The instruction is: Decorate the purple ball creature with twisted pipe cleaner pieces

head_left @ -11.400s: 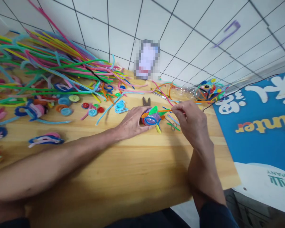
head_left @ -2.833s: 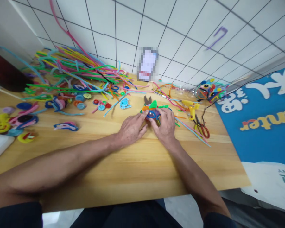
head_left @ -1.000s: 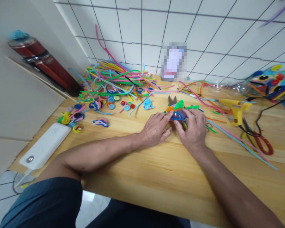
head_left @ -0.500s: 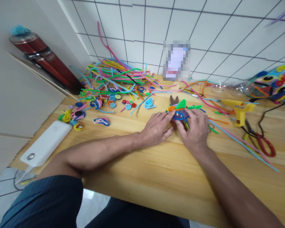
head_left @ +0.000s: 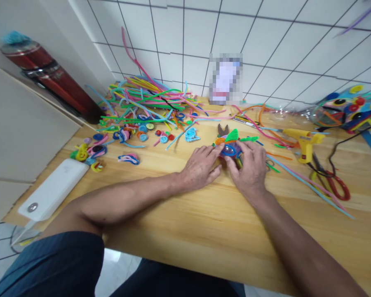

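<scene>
— Where is the piece under inspection?
— The pipe-cleaner figure (head_left: 230, 147) lies on the wooden table (head_left: 204, 231), toward the back and near the centre, between the two hands. It has a blue ring at the front, a green leaf-shaped tuft on top and a brown forked bit behind.
— Left hand?
— The left hand (head_left: 200, 167) is palm down on the board. Its fingers are nearly straight and close together, with the tips touching the figure's left side. It is not closed around anything.
— Right hand?
— The right hand (head_left: 250, 168) is palm down, with its fingers bent over the figure's right and near edge. Thumb and forefinger pinch at it.
— Surroundings?
— A yellow glue gun (head_left: 301, 139) lies to the right, near the right hand but apart from it, with red-handled scissors (head_left: 338, 187) beyond. A heap of loose pipe cleaners (head_left: 145, 103) sits against the tiled wall at back left, with small coiled discs (head_left: 144, 135) in front of it. A white power bank (head_left: 51, 192) lies at the table's left edge, well apart from the hands
</scene>
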A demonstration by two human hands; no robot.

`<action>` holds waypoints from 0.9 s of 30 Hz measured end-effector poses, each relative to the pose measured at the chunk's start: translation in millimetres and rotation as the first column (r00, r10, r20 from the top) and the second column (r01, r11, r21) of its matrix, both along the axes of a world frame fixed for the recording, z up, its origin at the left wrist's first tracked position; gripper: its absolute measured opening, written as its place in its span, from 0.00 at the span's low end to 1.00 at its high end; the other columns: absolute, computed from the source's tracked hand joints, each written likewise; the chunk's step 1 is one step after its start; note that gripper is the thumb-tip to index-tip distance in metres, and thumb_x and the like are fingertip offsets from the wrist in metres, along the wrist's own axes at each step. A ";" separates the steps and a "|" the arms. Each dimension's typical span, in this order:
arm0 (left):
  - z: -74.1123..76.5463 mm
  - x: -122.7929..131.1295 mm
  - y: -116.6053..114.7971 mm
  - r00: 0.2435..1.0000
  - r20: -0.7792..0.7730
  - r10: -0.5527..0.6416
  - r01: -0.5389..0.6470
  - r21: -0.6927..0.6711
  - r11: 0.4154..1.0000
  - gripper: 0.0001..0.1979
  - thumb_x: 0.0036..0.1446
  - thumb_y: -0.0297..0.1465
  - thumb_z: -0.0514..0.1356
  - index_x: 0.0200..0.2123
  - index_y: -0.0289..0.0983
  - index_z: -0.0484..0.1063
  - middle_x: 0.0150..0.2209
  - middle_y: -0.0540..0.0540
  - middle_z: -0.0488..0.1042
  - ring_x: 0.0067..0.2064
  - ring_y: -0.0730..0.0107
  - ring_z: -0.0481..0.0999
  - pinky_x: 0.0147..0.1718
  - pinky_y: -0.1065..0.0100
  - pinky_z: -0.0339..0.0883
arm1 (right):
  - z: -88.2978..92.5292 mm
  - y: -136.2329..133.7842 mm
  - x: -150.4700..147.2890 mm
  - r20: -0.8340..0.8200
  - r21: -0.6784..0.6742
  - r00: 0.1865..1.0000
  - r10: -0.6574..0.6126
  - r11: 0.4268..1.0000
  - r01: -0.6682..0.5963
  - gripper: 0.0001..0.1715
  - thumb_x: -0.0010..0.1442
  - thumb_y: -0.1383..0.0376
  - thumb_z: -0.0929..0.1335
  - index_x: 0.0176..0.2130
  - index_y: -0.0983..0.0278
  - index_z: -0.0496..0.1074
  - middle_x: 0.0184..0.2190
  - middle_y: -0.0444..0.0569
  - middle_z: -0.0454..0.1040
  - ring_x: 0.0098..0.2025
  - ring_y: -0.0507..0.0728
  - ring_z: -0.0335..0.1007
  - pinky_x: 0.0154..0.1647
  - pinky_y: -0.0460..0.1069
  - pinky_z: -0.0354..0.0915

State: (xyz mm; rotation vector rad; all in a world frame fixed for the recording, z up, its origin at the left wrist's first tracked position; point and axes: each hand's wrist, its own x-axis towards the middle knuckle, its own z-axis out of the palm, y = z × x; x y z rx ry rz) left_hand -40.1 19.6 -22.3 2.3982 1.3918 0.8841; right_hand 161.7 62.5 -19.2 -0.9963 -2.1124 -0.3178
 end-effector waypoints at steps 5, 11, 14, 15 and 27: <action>0.9 0.2 -0.2 1.000 0.002 0.003 -0.003 -0.002 1.000 0.35 0.69 0.34 0.55 0.75 0.32 0.52 0.56 0.33 0.74 0.57 0.49 0.73 0.55 0.50 0.67 | -0.6 -0.4 -0.2 0.006 -0.019 1.000 -0.022 1.000 0.022 0.28 0.70 0.56 0.69 0.64 0.63 0.67 0.54 0.62 0.74 0.55 0.68 0.72 0.57 0.65 0.69; 1.2 0.6 -1.0 1.000 -0.020 0.019 -0.020 -0.017 1.000 0.35 0.68 0.35 0.55 0.74 0.29 0.53 0.56 0.32 0.74 0.56 0.48 0.72 0.56 0.49 0.67 | -2.3 -0.9 -0.2 -0.005 -0.039 1.000 -0.018 0.999 0.018 0.29 0.69 0.57 0.69 0.65 0.63 0.67 0.55 0.62 0.73 0.57 0.70 0.70 0.59 0.66 0.68; 1.3 0.5 -1.2 1.000 -0.022 0.015 -0.015 -0.019 1.000 0.35 0.68 0.35 0.55 0.74 0.30 0.53 0.56 0.32 0.74 0.56 0.48 0.72 0.57 0.49 0.67 | -1.4 -0.8 -0.3 -0.006 -0.019 1.000 -0.009 1.000 0.008 0.29 0.70 0.58 0.69 0.65 0.64 0.67 0.55 0.62 0.73 0.57 0.69 0.71 0.58 0.65 0.69; 1.5 0.5 -1.2 1.000 -0.025 0.014 -0.014 -0.018 1.000 0.35 0.68 0.35 0.55 0.74 0.29 0.53 0.56 0.32 0.74 0.56 0.48 0.72 0.57 0.49 0.67 | -1.0 -0.8 -0.4 -0.005 -0.015 1.000 -0.006 1.000 0.006 0.29 0.70 0.58 0.69 0.65 0.64 0.67 0.55 0.62 0.73 0.56 0.69 0.71 0.58 0.65 0.69; 1.4 1.4 -2.1 0.999 -0.029 0.028 -0.028 0.003 1.000 0.35 0.68 0.34 0.55 0.74 0.30 0.54 0.56 0.32 0.74 0.55 0.48 0.72 0.56 0.49 0.68 | 0.2 -3.7 -2.4 -0.002 -0.054 0.999 -0.033 0.998 0.033 0.28 0.71 0.57 0.68 0.65 0.63 0.66 0.55 0.62 0.73 0.56 0.69 0.71 0.60 0.65 0.69</action>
